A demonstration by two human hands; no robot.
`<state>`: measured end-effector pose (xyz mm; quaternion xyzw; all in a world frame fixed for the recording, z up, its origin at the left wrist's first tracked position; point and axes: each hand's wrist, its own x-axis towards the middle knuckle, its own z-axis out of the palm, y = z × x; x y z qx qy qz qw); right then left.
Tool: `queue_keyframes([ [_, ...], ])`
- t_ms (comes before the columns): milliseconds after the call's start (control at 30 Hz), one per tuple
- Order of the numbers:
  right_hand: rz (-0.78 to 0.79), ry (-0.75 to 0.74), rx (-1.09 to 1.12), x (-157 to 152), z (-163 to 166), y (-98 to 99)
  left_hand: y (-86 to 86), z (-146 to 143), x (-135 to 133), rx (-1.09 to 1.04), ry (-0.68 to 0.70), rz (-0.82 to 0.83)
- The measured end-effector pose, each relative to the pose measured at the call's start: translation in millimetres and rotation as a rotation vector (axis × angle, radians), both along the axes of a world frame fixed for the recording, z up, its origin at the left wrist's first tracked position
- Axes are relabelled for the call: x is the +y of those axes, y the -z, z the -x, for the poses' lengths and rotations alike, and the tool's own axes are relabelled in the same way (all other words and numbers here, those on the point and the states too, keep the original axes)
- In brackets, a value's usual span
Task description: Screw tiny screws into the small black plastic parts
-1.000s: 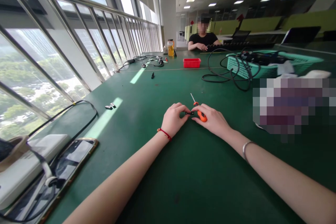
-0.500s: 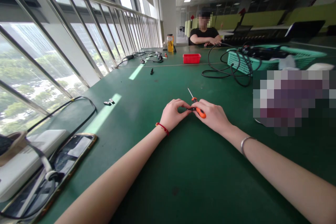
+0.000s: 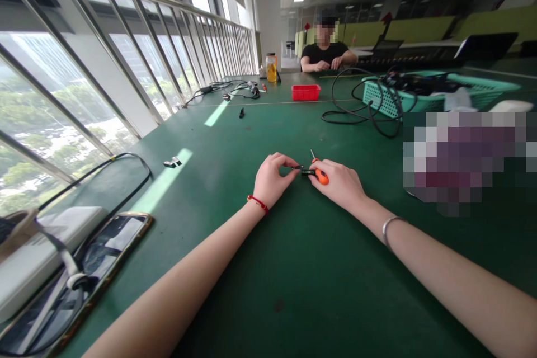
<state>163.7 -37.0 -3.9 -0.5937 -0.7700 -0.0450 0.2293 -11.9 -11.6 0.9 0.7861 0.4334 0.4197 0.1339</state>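
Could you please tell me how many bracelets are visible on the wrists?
2: a red bracelet behind the left hand and a silver bracelet behind the right hand. The person opposite is too far away to tell.

My feed: bare left forearm [image 3: 197, 279] | red cord bracelet [image 3: 259, 203], gold-toned bead [image 3: 249, 198] | right of bracelet: bare right forearm [image 3: 444, 271], smooth silver bangle [image 3: 385, 231]

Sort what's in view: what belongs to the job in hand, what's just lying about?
In the job:
small dark piece, in the left hand
black piece, in the right hand
orange-handled screwdriver, also in the right hand

Lying about, apparently:
red tray
teal basket
jar
two small pieces at left, possibly related
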Motion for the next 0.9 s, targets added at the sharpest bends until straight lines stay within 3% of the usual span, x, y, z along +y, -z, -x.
queue_keyframes([
  [267, 0.000, -0.043, 0.114, 5, -4, 0.6, 2.6, 1, 2, 0.024, -0.068, -0.015],
  [567, -0.154, -0.252, 0.103, 2, -6, -0.1, 1.8, -1, -2, 0.146, 0.050, -0.071],
  [900, -0.148, -0.258, 0.143, 3, -8, 1.7, -0.4, -2, -6, 0.189, 0.040, -0.114],
])
